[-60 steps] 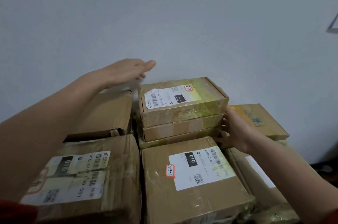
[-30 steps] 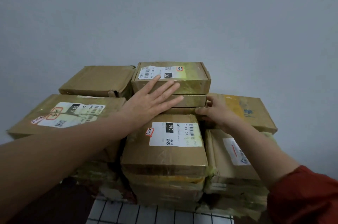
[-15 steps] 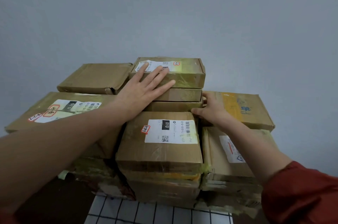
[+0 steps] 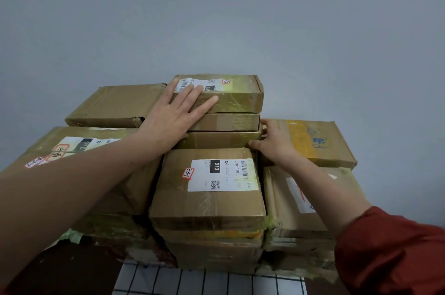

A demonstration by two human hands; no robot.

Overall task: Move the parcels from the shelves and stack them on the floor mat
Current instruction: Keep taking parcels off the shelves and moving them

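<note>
The light around me is dim, flat and cool, with no clear source. The grey wall (image 4: 216, 17) darkens toward the corners. Wide-angle bending stretches my forearms at the edges. Tape on the top parcel (image 4: 231, 94) shows faint glare.

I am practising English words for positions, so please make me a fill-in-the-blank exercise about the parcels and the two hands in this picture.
1. The left hand lies flat on the ____ parcel of the small stack of three.
2. The right hand touches the stack at its ____ side.
3. The large number printed on the front parcel's label is ____.
4. The sleeve on the right arm is ____.

Missing words: top; right; 010; red
</note>
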